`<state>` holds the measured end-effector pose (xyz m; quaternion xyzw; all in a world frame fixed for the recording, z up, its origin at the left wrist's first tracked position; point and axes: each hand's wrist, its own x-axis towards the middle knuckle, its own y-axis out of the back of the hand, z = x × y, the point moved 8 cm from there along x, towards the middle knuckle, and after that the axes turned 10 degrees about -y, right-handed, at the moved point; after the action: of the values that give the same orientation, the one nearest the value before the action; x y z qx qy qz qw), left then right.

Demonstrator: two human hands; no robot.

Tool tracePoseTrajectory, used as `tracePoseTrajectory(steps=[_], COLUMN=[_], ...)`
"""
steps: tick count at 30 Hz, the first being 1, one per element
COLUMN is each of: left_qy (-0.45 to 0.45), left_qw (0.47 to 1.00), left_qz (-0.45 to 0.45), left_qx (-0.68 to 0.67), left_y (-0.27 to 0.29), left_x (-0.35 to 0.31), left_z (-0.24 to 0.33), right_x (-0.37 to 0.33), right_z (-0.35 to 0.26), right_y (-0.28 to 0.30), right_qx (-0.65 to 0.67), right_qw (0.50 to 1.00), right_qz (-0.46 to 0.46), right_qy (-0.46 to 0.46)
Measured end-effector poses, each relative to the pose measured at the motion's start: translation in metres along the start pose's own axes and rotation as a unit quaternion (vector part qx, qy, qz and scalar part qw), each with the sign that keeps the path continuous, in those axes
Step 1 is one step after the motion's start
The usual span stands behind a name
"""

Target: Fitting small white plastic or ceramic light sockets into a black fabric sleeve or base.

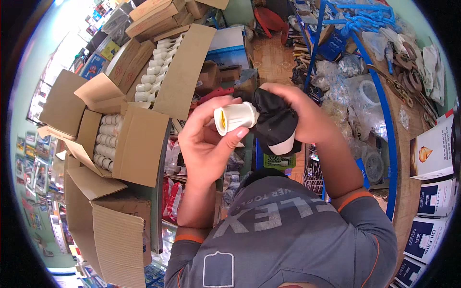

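Note:
My left hand grips a white lamp socket, its open end with an orange inside facing left. My right hand clutches a black cloth pressed against the socket's other end; a white patch shows at the cloth's lower edge. Both hands are raised in front of my grey shirt, over a gap between shelves.
Open cardboard boxes of white sockets stand at the left, one further back. A wooden counter with a blue rim at the right carries plastic bags, rings and small boxes. A closed carton sits at lower left.

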<state>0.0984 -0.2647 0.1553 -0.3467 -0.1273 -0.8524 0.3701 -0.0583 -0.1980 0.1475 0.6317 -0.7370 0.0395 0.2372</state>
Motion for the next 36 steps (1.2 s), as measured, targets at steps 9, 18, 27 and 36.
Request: tracePoseTrajectory(steps=[9,18,27,36], left_qy=[-0.049,-0.068,0.021,-0.062], left_qw=[0.998,0.995,0.992,0.998], left_qz=[-0.035,-0.028,0.029,-0.021], left_qx=[-0.020,-0.065,-0.123,-0.013], left_y=[-0.006,0.001,0.004,-0.012], left_x=[0.002,0.008,0.006,0.007], left_z=[0.000,-0.010,-0.028,-0.009], right_x=[-0.009,-0.005,0.004,0.001], right_z=[0.027,0.002,-0.004,0.014], right_y=[-0.004,-0.006,0.004,0.007], right_qx=[0.078,0.103,0.062,0.162], right_qw=[0.995,0.986,0.997,0.981], right_qz=[0.042,0.131,0.039,0.097], right_qy=[-0.044,-0.013,-0.033,-0.046])
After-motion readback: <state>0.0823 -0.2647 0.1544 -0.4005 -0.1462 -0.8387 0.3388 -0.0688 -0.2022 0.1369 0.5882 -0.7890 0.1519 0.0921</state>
